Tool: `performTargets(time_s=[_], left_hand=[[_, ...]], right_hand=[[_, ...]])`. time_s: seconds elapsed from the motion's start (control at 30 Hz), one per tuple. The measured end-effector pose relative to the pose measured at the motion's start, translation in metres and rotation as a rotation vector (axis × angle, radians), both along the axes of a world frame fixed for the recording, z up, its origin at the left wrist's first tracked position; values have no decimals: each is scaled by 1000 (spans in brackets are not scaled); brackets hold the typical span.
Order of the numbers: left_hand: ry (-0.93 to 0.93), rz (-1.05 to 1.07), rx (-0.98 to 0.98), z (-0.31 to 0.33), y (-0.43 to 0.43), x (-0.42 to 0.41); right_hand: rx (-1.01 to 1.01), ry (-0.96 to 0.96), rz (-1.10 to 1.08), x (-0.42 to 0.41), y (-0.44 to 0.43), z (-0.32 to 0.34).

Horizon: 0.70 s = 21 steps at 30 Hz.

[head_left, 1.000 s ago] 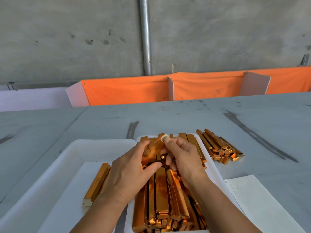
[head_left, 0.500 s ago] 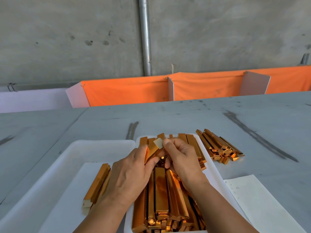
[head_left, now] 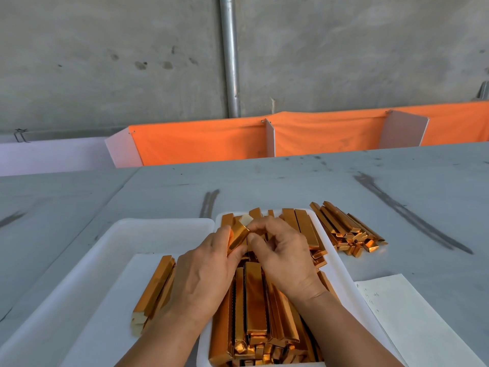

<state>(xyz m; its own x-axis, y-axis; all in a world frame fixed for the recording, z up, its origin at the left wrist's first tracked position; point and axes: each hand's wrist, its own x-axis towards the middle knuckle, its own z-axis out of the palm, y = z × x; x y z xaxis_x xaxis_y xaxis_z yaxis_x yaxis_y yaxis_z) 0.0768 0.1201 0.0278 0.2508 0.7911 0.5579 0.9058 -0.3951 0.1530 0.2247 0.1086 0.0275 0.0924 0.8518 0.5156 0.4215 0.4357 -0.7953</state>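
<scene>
A shiny gold-orange paper box strip [head_left: 238,235] is held between both hands above a white tray [head_left: 341,274] packed with several flat gold strips [head_left: 254,300]. My left hand [head_left: 203,271] grips the strip's lower part with thumb and fingers. My right hand [head_left: 283,255] pinches its upper end, where a pale flap sticks up. In the left white tray [head_left: 87,260] lie folded gold boxes [head_left: 153,287] on a white sheet.
A loose pile of gold strips [head_left: 346,229] lies on the grey table right of the tray. A white paper with notes [head_left: 412,321] sits at the right front. Orange cloth dividers [head_left: 211,141] and a concrete wall with a metal pipe [head_left: 230,56] stand behind.
Both hands have lowered slightly and drawn closer together on the strip. The strip now stands steeper, and its pale end flap sits nearer the right fingertips.
</scene>
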Motion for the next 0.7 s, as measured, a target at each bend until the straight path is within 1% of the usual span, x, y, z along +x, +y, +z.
performTargets(time_s=[0.13, 0.27, 0.33, 0.5, 0.7], left_hand=[[-25, -46, 7, -1, 0, -1], [-52, -111, -26, -4, -1, 0], [-66, -137, -38, -4, -2, 1], [-41, -104, -24, -1, -3, 1], [-67, -130, -17, -2, -4, 1]], right_hand=[[-110, 128, 156, 2, 0, 2], [-166, 220, 242, 4, 3, 3], [-174, 262, 238, 5, 3, 3], [-152, 321, 164, 5, 4, 1], [-112, 355, 99, 5, 6, 2]])
